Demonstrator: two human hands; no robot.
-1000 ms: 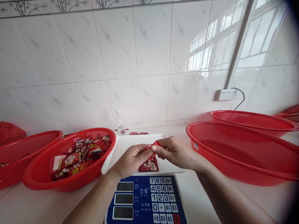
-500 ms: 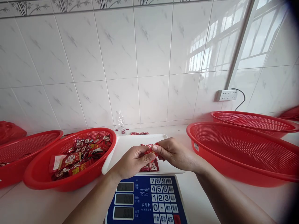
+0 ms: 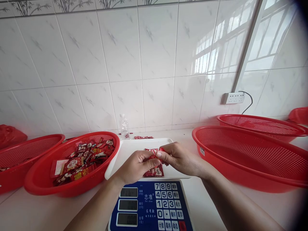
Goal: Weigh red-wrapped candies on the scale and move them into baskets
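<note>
Above the scale's white tray (image 3: 125, 154), my left hand (image 3: 136, 164) and my right hand (image 3: 179, 158) meet, fingers closed. Between them they pinch a small red bag with a white pattern (image 3: 154, 154), partly covered by my fingers. Just below, a dark red snack packet with white lettering (image 3: 158, 172) shows on the tray, half hidden by my left fingers. The blue scale panel (image 3: 150, 203) with keys and three displays lies between my forearms.
At left, a red plastic basket (image 3: 36, 184) holds many snack packets (image 3: 88, 157), with another basket (image 3: 14, 157) beside it. Two red baskets (image 3: 216, 170) stand at right. Behind the tray are a clear bottle (image 3: 124, 127) and flat red patterned bags (image 3: 143, 137). A power strip (image 3: 233, 98) hangs on the tiled wall.
My fingers have shifted very slightly on the red patterned bag, with both hands staying in the same place over the tray. The baskets and scale have not moved.
</note>
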